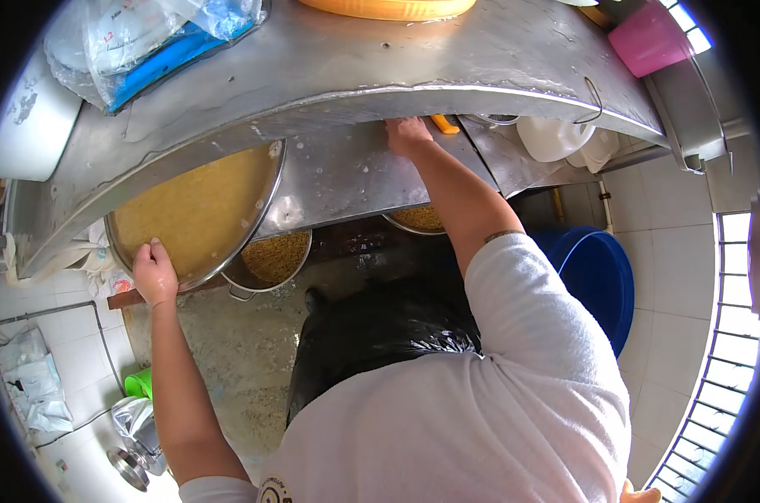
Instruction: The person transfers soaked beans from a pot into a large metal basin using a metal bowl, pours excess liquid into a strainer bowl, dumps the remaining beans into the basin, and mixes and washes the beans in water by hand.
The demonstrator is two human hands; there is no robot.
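Leftmost, the left hand (155,275) curls firmly around the near rim of one pan (200,197), which lies just beyond it at the desk (338,172). Two pots (239,275) of grain (279,256) show below. Rightward, the right hand (408,137) reaches beside one orange piece (445,125), fingers hidden; I cannot tell its grip.

Your broad, round steel pan (277,186) of cloudy yellow contents (197,194) sits toward the left of the lower shelf (338,172), near rim jutting past its front edge, far side hidden. A partly hidden orange object (445,125) lies well back from that edge, farther right.
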